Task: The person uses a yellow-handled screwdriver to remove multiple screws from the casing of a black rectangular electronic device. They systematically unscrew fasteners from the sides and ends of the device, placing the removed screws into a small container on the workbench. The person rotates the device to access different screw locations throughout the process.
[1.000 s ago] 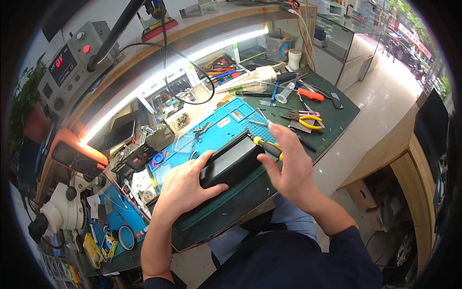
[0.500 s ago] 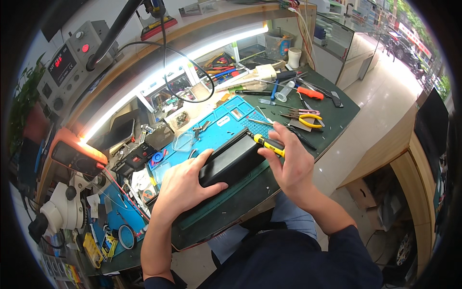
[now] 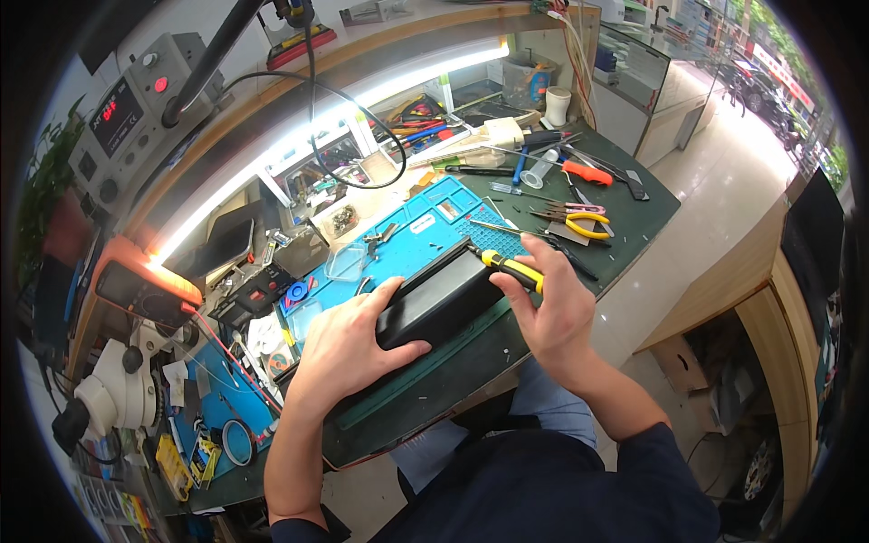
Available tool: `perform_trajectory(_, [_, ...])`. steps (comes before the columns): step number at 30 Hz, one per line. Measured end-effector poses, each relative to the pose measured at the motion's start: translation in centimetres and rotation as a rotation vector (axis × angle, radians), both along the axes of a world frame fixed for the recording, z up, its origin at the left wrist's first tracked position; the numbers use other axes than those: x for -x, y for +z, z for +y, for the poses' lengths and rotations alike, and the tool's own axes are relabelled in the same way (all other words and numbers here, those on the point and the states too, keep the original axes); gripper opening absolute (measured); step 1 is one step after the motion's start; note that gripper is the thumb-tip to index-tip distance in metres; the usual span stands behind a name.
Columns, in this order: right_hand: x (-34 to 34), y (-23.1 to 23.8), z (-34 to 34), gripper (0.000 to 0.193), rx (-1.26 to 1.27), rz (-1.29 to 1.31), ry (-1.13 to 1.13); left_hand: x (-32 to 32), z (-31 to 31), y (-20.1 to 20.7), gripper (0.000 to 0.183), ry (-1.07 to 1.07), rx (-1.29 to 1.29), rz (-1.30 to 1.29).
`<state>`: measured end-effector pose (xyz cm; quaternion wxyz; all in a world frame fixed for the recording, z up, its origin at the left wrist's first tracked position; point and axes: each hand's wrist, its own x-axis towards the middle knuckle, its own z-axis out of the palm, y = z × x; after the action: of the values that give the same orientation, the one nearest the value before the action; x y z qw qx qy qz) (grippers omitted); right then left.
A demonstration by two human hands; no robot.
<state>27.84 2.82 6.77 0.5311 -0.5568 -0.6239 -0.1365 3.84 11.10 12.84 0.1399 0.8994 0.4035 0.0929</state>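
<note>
A long black box-like case [image 3: 436, 303] lies at a slant across the near edge of a blue work mat [image 3: 398, 258]. Around its left end is my left hand [image 3: 350, 348], thumb along the near side and fingers over the far side. My right hand [image 3: 554, 308] grips a yellow and black screwdriver [image 3: 516, 268] between thumb and fingers. The screwdriver points left, its tip at the right end of the case; whether it sits in a screw is too small to tell.
Pliers with yellow handles [image 3: 590, 223] and an orange-handled tool [image 3: 587, 172] lie right of the mat. A clear plastic tray [image 3: 346, 262] stands on the mat. An orange multimeter [image 3: 149, 282] and a white microscope [image 3: 118, 385] are at the left. A black cable loop [image 3: 398, 154] hangs above.
My right hand and the screwdriver have shifted very slightly to the right, with the fingers a little changed on the handle. My left hand still holds the case.
</note>
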Motion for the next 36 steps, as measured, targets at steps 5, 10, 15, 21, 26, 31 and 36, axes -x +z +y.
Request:
perform_trajectory(5, [0.1,0.5,0.3,0.049,-0.056,-0.031,0.088,0.0,0.1,-0.1,0.082,-0.003,-0.003,0.003])
perform_trajectory(10, [0.3,0.9,0.0,0.047,-0.037,-0.042,0.033,0.0,0.0,0.1,0.082,0.000,0.004,0.011])
perform_trajectory(15, [0.2,-0.1,-0.1,0.046,0.008,-0.028,0.010,0.0,0.1,-0.1,0.082,0.000,-0.008,0.013])
perform_trajectory(21, [0.5,0.8,0.2,0.043,-0.013,-0.019,0.045,0.1,-0.1,0.3,0.082,0.033,0.033,-0.003])
perform_trajectory(26, [0.6,0.1,-0.1,0.044,0.007,0.014,-0.015,0.3,0.1,0.1,0.081,0.001,0.023,-0.010])
perform_trajectory(31, [-0.4,0.3,-1.3,0.054,0.022,-0.246,-0.072,0.8,-0.6,-1.0,0.084,0.011,-0.020,0.006])
perform_trajectory(36, [-1.3,-0.1,-1.4,0.059,-0.294,0.177,0.215,0.0,-3.6,-2.9,0.087,0.015,-0.269,-0.002])
